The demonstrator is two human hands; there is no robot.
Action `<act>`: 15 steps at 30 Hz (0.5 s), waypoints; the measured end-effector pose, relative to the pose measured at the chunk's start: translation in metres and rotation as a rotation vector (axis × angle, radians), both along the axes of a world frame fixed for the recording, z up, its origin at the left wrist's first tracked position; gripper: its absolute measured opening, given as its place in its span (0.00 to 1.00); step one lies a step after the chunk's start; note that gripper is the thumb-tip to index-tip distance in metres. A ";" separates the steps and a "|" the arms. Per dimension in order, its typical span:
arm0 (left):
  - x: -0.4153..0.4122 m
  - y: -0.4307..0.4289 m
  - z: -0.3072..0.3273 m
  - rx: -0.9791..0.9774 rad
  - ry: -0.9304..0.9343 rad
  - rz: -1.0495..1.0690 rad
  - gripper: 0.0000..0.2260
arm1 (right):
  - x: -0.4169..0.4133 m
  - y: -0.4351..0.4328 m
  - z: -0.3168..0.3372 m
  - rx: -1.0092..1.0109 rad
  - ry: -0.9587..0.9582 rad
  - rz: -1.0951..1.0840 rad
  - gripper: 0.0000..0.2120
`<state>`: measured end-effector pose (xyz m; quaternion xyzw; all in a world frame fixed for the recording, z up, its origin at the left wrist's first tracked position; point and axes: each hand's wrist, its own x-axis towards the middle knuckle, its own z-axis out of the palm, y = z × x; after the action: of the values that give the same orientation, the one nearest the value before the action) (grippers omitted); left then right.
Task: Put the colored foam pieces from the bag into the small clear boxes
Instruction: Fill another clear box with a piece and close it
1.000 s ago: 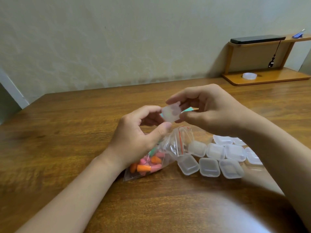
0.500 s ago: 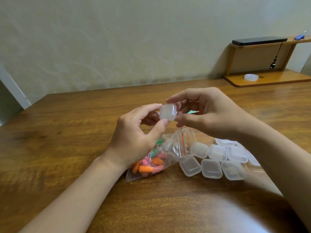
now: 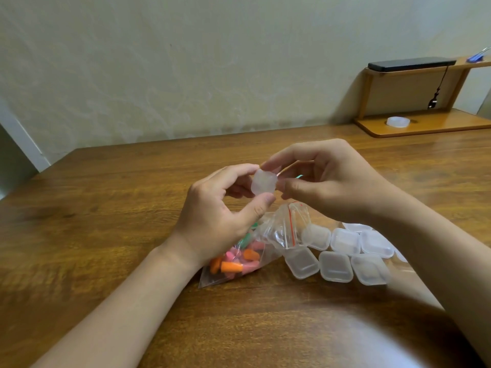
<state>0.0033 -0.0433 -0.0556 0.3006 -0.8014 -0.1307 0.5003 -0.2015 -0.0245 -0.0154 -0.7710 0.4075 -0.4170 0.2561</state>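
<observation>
Nearest to us the wooden table [image 3: 239,328] runs under both bare forearms. Past them we see the clear zip bag [image 3: 276,232] lying on the wood, partly under the left wrist, with orange, pink and green foam pieces [image 3: 233,262] still inside. Just to its right the small clear boxes [image 3: 336,266] lie in rows, all with lids down. Above the bag the left hand [image 3: 220,216] pinches one held box [image 3: 263,184] between forefinger and thumb, and the right hand [image 3: 326,187] grips the same box from the other side with curled fingertips. We cannot tell whether anything is inside it. Farther off, a wooden shelf [image 3: 425,127] against the pale wall [image 3: 186,62] carries a tape roll [image 3: 397,121]
</observation>
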 end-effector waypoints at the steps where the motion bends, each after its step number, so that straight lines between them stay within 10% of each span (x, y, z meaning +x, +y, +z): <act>1: 0.000 0.000 0.000 -0.001 0.005 0.001 0.20 | 0.000 -0.001 0.000 -0.001 -0.012 -0.006 0.14; 15: 0.001 -0.005 -0.004 -0.162 -0.065 0.040 0.19 | 0.008 0.001 -0.005 0.070 0.016 0.011 0.19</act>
<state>0.0047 -0.0483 -0.0595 0.2792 -0.8191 -0.0456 0.4990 -0.1934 -0.0235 -0.0209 -0.7670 0.4197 -0.3952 0.2817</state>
